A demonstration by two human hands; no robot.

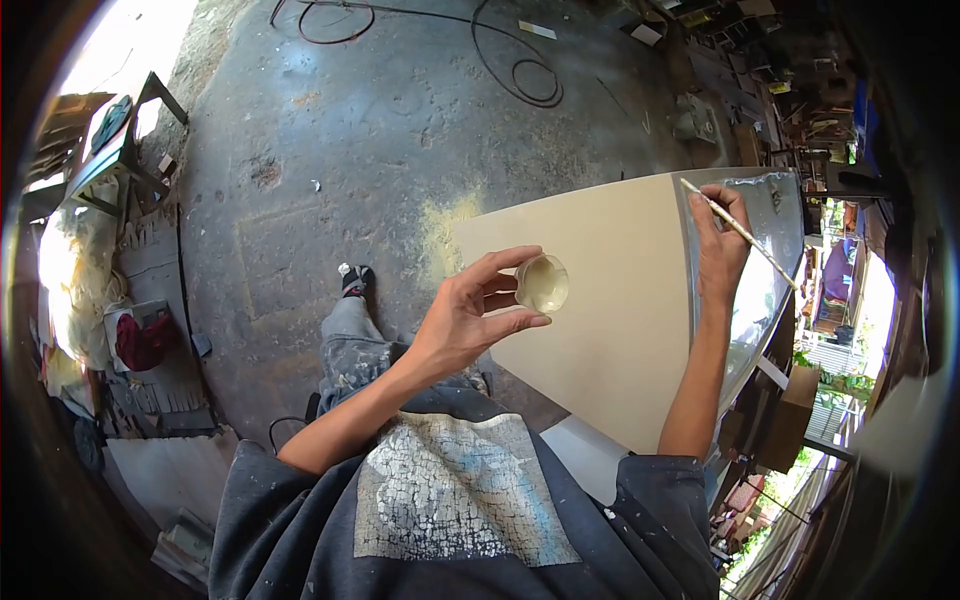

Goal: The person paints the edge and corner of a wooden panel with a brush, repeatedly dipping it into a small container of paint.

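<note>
Two hands, round glossy cup (543,283), thin brush (738,230), smooth, perhaps wet panel (590,300)

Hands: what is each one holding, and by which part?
The left hand pinches a small cup of pale paint by its rim and side. The right hand grips a thin brush around the middle of its handle, over the board.

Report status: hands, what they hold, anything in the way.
Left hand holds cup of pale paint. Right hand holds brush at board. Nothing blocking.
</note>
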